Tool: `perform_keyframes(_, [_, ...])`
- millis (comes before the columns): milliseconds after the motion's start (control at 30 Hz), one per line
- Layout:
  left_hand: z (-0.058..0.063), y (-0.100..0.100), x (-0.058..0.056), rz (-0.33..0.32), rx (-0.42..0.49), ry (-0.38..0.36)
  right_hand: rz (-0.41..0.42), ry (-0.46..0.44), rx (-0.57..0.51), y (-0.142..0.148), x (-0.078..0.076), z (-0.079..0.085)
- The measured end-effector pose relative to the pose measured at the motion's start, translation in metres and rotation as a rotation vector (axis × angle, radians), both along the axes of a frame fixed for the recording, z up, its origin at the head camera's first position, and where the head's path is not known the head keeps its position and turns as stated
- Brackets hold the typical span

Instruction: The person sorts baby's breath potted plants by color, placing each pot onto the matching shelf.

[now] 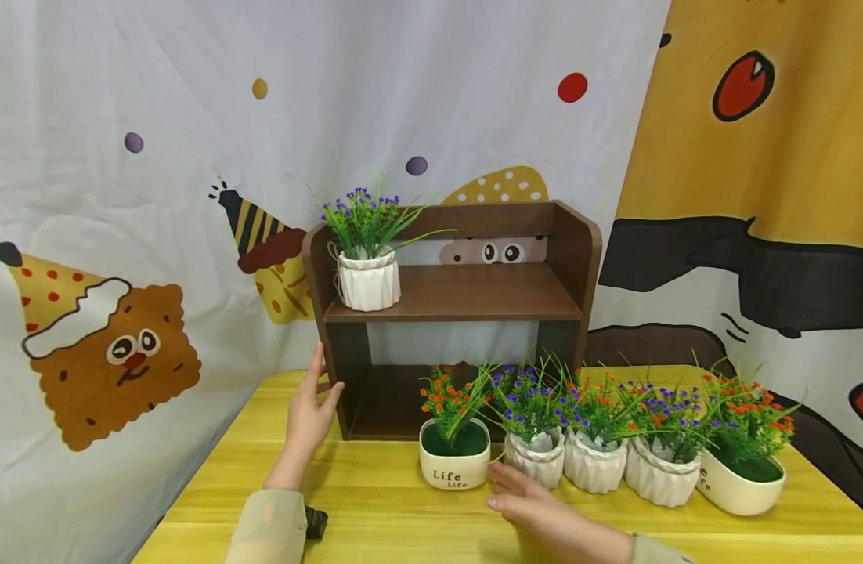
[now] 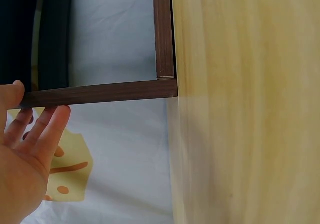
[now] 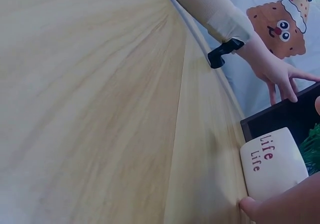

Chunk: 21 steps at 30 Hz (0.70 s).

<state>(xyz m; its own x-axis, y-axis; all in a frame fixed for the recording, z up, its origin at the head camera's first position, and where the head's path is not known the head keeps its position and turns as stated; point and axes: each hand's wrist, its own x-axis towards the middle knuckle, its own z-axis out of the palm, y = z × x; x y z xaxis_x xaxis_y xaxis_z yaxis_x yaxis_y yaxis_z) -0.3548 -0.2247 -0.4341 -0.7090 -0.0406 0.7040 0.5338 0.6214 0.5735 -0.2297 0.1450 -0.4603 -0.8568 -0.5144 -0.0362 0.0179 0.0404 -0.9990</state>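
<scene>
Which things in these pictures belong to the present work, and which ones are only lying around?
Probably part of the work:
brown shelf, gripped by the left hand
"Life" pot with orange-red flowers, beside the right hand
white pot on the shelf
four other potted plants

Probably only surroundings:
printed curtain
yellow table
black device at the left cuff

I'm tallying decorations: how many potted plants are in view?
6. One potted plant is upper left on the brown shelf; five line the table, left to right: smooth pot, three pleated pots, another smooth pot. Others might be hidden behind.
</scene>
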Motion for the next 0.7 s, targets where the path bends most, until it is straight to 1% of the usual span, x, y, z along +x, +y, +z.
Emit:
perform_keyframes(67, [0.0,0.0,0.0,-0.001,-0.004,0.006,0.011,-0.001,-0.001,-0.002,-0.001,0.0])
perform_keyframes(167, [-0.001,-0.001,0.0,0.0,-0.009,0.014,0.005,0.004,0.011,-0.007,-0.003,-0.001])
perform_keyframes(267, [0.0,0.0,0.0,0.0,-0.009,0.017,-0.021,0.0,0.018,-0.013,-0.007,-0.001])
perform_keyframes(333, [0.0,0.0,0.0,0.002,-0.011,0.017,-0.056,-0.003,0.013,-0.018,-0.012,0.0])
perform_keyframes(467, [0.001,-0.001,0.0,0.002,-0.009,0.008,-0.157,0.03,0.001,-0.027,-0.023,-0.001])
perform_keyframes(600, [0.0,-0.001,-0.001,0.003,-0.011,0.003,-0.249,0.066,-0.008,-0.036,-0.034,-0.006])
perform_keyframes(700, [0.0,0.0,-0.001,0.008,-0.012,0.011,-0.316,0.093,0.005,-0.044,-0.043,-0.01])
